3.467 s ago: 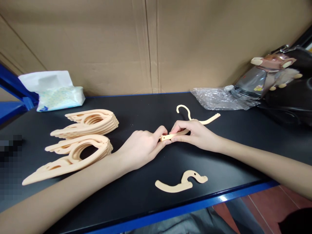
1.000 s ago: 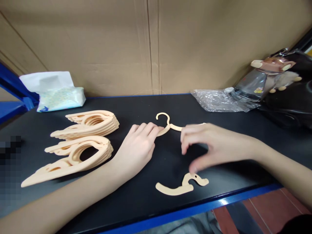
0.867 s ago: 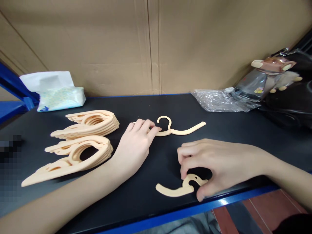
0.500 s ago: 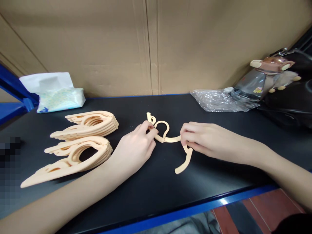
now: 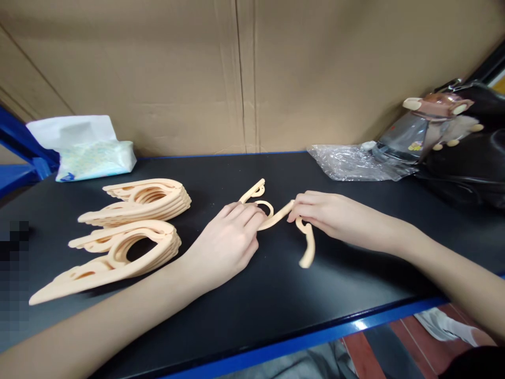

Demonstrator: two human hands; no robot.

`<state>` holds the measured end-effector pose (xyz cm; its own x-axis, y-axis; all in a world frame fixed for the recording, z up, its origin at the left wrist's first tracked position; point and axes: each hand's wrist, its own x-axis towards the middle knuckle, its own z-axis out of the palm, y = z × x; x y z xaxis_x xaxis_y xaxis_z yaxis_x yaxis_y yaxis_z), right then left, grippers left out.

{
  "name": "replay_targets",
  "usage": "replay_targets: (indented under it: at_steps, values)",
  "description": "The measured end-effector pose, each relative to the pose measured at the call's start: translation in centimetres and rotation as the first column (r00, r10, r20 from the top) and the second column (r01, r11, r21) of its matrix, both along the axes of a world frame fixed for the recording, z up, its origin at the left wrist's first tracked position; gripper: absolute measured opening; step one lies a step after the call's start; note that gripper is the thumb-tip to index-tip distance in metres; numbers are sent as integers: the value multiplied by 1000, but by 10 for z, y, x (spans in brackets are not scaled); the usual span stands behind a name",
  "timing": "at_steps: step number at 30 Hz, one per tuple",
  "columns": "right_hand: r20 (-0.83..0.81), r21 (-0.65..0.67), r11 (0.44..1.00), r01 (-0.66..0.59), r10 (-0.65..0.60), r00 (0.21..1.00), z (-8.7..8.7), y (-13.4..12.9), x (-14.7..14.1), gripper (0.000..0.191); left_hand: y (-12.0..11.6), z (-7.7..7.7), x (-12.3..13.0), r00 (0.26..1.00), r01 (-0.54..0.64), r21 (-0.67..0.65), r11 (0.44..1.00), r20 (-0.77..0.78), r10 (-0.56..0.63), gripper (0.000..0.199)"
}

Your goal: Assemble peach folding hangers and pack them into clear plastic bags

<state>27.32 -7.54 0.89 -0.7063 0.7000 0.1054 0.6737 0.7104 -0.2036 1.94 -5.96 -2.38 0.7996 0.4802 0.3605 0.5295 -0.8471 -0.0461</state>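
A cream plastic folding clothes hanger [image 5: 279, 215] is between my hands over the black table, its arms bent at joints. My left hand [image 5: 236, 237] is closed around its left side, covering part of the hook ring. Beyond those fingers one end piece points up and away. With its fingertips pinched, my right hand [image 5: 319, 213] grips the right arm near the joint. Below that hand the other end piece hangs toward the table's front. Left of my left hand lie two stacks of folded cream hangers, the far stack [image 5: 165, 202] and the near stack [image 5: 130, 255].
A tissue pack [image 5: 97, 158] stands at the back left. Crumpled clear plastic [image 5: 341, 162] lies at the back right beside a clear bottle [image 5: 406, 131] with a brown animal-shaped lid. A black bag [image 5: 469, 163] is at the far right. Cardboard [image 5: 177, 79] walls the back.
The hanger's left end piece has swung from upright to slanting right. My left hand has shifted slightly right, and the right end piece now hangs more steeply.
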Motion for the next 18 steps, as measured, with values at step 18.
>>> replay_targets:
  at_steps: [18]
  values:
    - [115, 259, 890, 375, -414, 903, 0, 0, -2, 30, -10, 5, 8, 992, 125, 17, 992, -12, -124, 29]
